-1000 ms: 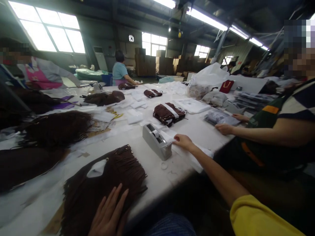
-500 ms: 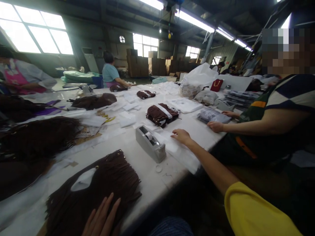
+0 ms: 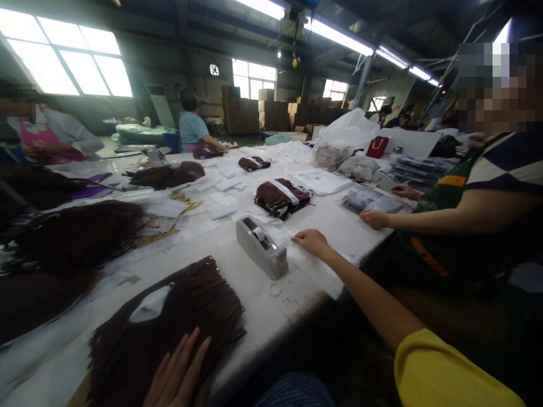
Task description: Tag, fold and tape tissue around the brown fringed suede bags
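Observation:
My left hand (image 3: 180, 370) lies flat with fingers stretched on a dark brown fringed bag (image 3: 195, 305) at the near left. White paper shows through an opening in that bag. My right hand (image 3: 313, 243) reaches out to a stack of thin white sheets (image 3: 320, 272) by the table edge, its fingertips pinched at the upper edge of a sheet. Just left of this hand stands a grey tape dispenser (image 3: 261, 249) with a roll in it. Behind the dispenser is a folded brown fringed bag (image 3: 282, 198) with a white band round it.
Across the right corner a co-worker's hands (image 3: 375, 219) hold a plastic-wrapped packet (image 3: 369, 200). More brown fringed bags (image 3: 80, 234) lie at the left. A small ring (image 3: 275, 289) rests near the table edge. A big clear plastic bag (image 3: 348, 138) stands farther back.
My right hand has moved slightly left, and its fingers have closed down at the sheet's edge. My left hand stays on the bag. The view has shifted slightly.

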The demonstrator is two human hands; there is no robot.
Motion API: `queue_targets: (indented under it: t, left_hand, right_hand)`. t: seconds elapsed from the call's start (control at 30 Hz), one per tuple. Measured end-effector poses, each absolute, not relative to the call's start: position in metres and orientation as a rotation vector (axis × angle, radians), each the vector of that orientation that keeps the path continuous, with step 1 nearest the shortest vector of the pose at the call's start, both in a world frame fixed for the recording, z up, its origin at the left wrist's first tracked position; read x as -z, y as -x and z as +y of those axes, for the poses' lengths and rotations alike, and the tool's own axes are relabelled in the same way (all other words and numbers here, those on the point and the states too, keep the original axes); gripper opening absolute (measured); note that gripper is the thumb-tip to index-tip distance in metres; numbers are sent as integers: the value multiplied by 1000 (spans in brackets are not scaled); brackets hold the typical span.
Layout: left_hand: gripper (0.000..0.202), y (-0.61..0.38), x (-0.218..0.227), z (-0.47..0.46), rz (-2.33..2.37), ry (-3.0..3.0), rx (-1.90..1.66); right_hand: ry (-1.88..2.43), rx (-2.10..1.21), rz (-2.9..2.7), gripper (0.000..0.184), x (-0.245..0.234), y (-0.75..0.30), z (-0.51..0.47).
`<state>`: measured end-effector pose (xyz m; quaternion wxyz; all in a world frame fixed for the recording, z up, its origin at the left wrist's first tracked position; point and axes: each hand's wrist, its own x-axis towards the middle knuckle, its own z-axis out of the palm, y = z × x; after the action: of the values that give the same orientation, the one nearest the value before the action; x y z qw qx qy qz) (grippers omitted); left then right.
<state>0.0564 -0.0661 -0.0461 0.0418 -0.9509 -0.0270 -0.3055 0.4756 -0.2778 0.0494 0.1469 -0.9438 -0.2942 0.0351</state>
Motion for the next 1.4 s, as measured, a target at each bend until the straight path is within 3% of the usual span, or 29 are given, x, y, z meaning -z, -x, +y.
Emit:
queue_targets:
  t: [0.33,0.53,0.73,0.87,1.0,1.17,1.4]
  left_hand:
    - [66,-58,40,-75,-170,2953,983]
    - [65,-57,40,-75,-160,2951,984]
    - [65,-56,29,-79,-215,3018,985]
    - [58,-56,4,-73,-355,3167,879]
    - [51,-61,-20,-56,-507,3319,680]
    - [62,-74,-20,-53,-543,3179,818]
    - [69,-78,-12,-61,22,3228,1100]
  right_hand:
    - [2726,-136,-939,35,-66,-471,-285]
    - [2733,-90,-846,19,-66,-465,-284]
    - [2585,-30,-752,18,-94,-462,-281]
    - [2373,-188,-737,33,-122,-444,-278]
    - [1716,-628,-767,63,-141,-390,-271]
    - [1324,-1120,-842,45,-118,-290,-250]
    - [1116,-1310,-844,51,-58,-207,-215]
